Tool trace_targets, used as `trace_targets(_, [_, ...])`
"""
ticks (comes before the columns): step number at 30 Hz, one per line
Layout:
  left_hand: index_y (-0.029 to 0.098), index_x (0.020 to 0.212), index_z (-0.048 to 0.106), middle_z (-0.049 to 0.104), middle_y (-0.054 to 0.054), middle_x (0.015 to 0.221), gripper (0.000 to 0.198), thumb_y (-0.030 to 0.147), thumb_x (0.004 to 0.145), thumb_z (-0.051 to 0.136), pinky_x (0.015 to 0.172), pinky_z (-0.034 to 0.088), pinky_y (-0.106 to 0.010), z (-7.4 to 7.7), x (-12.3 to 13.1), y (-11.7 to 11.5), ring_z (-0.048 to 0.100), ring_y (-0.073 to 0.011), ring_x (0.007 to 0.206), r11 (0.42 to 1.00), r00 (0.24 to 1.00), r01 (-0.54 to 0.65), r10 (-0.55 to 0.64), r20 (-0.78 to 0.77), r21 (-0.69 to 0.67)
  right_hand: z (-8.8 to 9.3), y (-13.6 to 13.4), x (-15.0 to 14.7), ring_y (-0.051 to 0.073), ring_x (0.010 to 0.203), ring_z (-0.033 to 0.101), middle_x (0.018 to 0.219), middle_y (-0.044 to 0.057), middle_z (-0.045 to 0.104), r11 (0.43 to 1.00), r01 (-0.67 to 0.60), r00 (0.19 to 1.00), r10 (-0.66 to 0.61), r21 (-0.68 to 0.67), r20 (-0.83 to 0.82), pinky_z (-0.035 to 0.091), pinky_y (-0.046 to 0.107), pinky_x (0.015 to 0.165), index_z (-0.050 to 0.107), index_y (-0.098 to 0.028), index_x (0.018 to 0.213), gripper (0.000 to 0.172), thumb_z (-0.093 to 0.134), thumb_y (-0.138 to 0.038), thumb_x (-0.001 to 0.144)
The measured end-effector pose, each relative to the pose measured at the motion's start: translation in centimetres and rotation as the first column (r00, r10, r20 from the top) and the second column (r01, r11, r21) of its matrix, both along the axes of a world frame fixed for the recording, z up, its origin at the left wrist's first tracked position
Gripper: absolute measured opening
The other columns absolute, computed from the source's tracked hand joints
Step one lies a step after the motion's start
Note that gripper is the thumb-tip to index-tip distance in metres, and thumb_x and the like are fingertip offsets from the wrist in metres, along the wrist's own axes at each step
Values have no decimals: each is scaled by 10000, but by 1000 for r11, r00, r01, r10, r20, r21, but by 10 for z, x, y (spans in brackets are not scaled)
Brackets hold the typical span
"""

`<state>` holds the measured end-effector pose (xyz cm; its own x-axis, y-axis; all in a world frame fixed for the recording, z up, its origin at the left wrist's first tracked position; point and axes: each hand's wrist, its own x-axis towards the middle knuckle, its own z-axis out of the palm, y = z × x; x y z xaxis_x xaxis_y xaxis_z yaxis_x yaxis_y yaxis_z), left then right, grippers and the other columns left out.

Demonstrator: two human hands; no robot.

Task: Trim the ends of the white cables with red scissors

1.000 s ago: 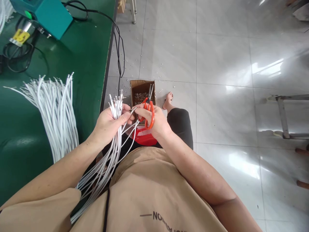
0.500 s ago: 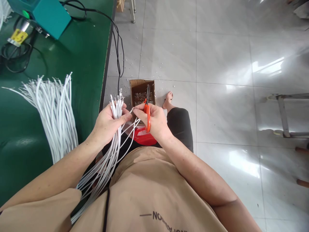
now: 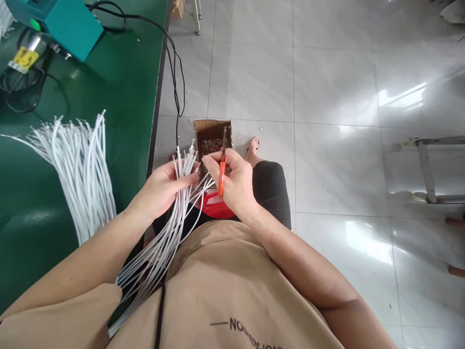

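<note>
My left hand (image 3: 165,186) is closed around a bundle of white cables (image 3: 178,206), thumb across the front, with the cut ends standing up above the fingers. The cables trail down across my lap to the lower left. In my right hand (image 3: 238,184) is a pair of scissors (image 3: 222,177) with orange handles, its dark blades pointing away from me. The thumb and index finger of that hand are close to the cable ends beside the bundle. Whether they pinch a cable, I cannot tell. A few loose strands bend between both hands.
A second bunch of white cables (image 3: 85,179) lies on the green table (image 3: 119,92) at left. Behind it stand a teal device (image 3: 70,26) and black cords (image 3: 175,72). Below my hands are a cardboard box (image 3: 212,127) holding small scraps and a red object (image 3: 217,204). Scraps dot the tiled floor.
The cable bundle in my left hand has shifted slightly right and fanned out at its ends. My right fingertips have come away from the cable end near my left thumb. The scissors remain in my right hand.
</note>
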<state>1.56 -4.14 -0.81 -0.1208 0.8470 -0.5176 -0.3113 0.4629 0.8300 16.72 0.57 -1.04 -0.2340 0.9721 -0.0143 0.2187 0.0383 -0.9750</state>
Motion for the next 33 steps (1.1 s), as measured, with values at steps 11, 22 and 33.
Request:
trace_targets(11, [162,921,645,686,-17,822,359,202,614,826,690,524,-286,2,2,-2,646,-137,697,997,993,-38,45,-113,63,-5,-1,1,105,610,487,645,-20,569,949,-177,981,192,-261,33,388,244,584,602,-166,698,321,585,-467,809])
trace_targets(22, [184,847,568,675,4,815,333,185,605,797,742,531,-326,3,1,0,650,-151,747,997,978,-60,68,-195,46,-13,1,9,122,669,504,686,3,543,947,-322,778,277,-21,565,334,266,656,558,-169,640,248,562,-331,828])
trace_targets(33, [200,821,606,658,15,791,308,222,593,812,728,522,-317,-1,0,-1,626,-147,713,997,955,-35,54,-291,72,-18,-4,8,148,713,538,743,26,600,922,-382,701,241,68,671,326,290,664,614,-162,703,256,530,-358,845])
